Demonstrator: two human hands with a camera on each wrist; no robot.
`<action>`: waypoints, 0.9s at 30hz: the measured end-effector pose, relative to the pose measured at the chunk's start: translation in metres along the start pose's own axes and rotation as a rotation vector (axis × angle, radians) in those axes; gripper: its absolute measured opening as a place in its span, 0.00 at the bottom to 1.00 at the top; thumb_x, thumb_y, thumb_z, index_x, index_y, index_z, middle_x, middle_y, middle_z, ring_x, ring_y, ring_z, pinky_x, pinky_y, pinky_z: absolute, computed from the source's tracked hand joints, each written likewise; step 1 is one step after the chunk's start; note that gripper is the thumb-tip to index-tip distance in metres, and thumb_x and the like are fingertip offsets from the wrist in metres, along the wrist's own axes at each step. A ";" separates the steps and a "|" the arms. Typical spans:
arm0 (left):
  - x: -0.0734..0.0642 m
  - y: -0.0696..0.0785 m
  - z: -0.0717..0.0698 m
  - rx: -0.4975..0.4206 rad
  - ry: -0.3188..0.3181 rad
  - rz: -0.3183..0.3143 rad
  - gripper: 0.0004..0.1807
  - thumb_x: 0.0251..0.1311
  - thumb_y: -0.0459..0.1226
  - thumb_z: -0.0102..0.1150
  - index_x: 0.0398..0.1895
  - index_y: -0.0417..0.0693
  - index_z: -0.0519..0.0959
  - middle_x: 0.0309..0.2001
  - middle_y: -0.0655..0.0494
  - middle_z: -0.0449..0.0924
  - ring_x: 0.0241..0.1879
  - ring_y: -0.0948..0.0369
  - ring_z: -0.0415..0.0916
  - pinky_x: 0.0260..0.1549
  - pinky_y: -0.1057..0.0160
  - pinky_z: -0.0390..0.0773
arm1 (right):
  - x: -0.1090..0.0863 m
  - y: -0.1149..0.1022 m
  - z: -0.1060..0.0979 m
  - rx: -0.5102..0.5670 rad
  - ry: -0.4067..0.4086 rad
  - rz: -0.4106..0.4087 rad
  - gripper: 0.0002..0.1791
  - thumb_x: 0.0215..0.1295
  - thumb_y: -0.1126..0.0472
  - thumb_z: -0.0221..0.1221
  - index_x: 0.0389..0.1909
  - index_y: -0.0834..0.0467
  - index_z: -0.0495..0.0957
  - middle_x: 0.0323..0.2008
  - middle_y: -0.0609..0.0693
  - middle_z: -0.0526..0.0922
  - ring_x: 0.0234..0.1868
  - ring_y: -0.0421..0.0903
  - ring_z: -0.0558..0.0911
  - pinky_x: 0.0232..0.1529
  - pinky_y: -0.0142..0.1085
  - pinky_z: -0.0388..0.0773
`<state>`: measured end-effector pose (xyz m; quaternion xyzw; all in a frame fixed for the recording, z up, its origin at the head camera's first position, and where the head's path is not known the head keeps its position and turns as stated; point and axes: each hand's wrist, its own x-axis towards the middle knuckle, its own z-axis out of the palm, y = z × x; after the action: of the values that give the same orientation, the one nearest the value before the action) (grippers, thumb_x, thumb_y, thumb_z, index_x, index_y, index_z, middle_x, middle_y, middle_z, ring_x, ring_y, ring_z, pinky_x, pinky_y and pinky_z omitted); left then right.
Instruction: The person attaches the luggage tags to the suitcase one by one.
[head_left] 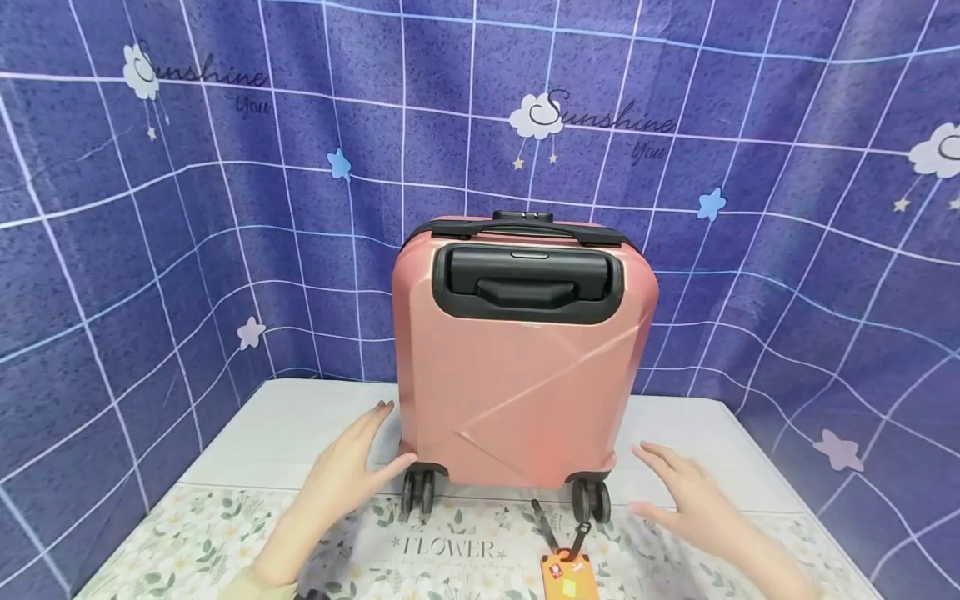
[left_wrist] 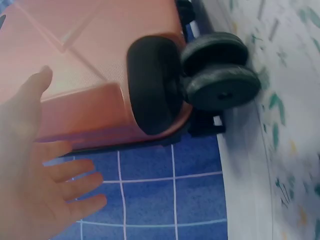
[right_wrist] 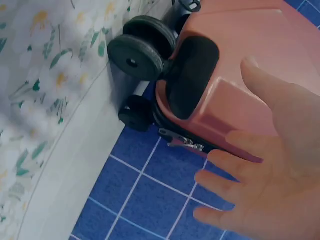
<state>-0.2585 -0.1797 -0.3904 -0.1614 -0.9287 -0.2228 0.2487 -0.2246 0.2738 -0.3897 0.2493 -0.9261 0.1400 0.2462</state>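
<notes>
A pink hard-shell suitcase (head_left: 517, 383) stands upright on its wheels, its black telescopic handle (head_left: 528, 275) folded down in the recess. My left hand (head_left: 348, 467) is beside its lower left corner, fingers extended and thumb spread. On the other side, my right hand (head_left: 686, 500) is held near the lower right corner with fingers apart. Each wrist view shows the palm side next to the shell and a pair of black wheels (left_wrist: 220, 72). Whether any fingertip touches the shell cannot be told. Zipper pulls (right_wrist: 182, 140) show along the suitcase's edge in the right wrist view.
An orange luggage tag (head_left: 570, 579) on a black strap lies in front of the suitcase. Underneath is a white surface with a floral cloth (head_left: 450, 575) at the front. A blue grid-patterned curtain (head_left: 300, 208) surrounds the back and sides. A small dark object (head_left: 311, 595) sits by the left wrist.
</notes>
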 end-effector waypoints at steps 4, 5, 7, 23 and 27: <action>0.010 0.008 0.000 -0.097 -0.003 -0.060 0.46 0.54 0.65 0.53 0.71 0.51 0.57 0.68 0.47 0.62 0.66 0.46 0.62 0.58 0.42 0.67 | 0.004 -0.006 0.006 0.023 0.000 -0.039 0.32 0.50 0.49 0.68 0.54 0.62 0.75 0.52 0.56 0.78 0.49 0.57 0.79 0.47 0.52 0.77; 0.013 0.009 0.000 -0.115 0.000 -0.071 0.47 0.54 0.65 0.53 0.71 0.51 0.56 0.68 0.47 0.61 0.66 0.46 0.61 0.58 0.41 0.67 | 0.005 -0.007 0.008 0.029 -0.003 -0.043 0.31 0.51 0.49 0.67 0.53 0.62 0.76 0.51 0.54 0.78 0.49 0.55 0.80 0.47 0.50 0.78; 0.018 0.012 0.000 -0.151 0.008 -0.087 0.47 0.54 0.65 0.53 0.72 0.51 0.54 0.68 0.46 0.61 0.66 0.45 0.61 0.58 0.41 0.67 | 0.005 -0.011 0.011 0.047 -0.015 -0.042 0.29 0.51 0.48 0.67 0.51 0.62 0.77 0.48 0.52 0.79 0.47 0.53 0.81 0.47 0.48 0.78; 0.046 0.013 0.010 -0.405 0.084 -0.070 0.54 0.50 0.54 0.67 0.72 0.40 0.48 0.69 0.39 0.56 0.65 0.44 0.62 0.60 0.45 0.67 | 0.004 -0.029 0.048 0.273 -0.240 0.005 0.24 0.57 0.45 0.62 0.44 0.59 0.79 0.41 0.48 0.81 0.37 0.45 0.81 0.36 0.37 0.80; 0.050 0.014 0.012 -0.448 0.081 -0.056 0.56 0.49 0.51 0.68 0.73 0.41 0.45 0.70 0.40 0.54 0.66 0.45 0.60 0.60 0.43 0.66 | 0.004 -0.028 0.056 0.372 -0.296 0.026 0.17 0.56 0.48 0.64 0.37 0.58 0.80 0.34 0.46 0.82 0.32 0.40 0.80 0.32 0.34 0.78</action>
<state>-0.2989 -0.1524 -0.3681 -0.1775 -0.8495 -0.4365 0.2374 -0.2342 0.2273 -0.4307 0.2961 -0.9135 0.2734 0.0556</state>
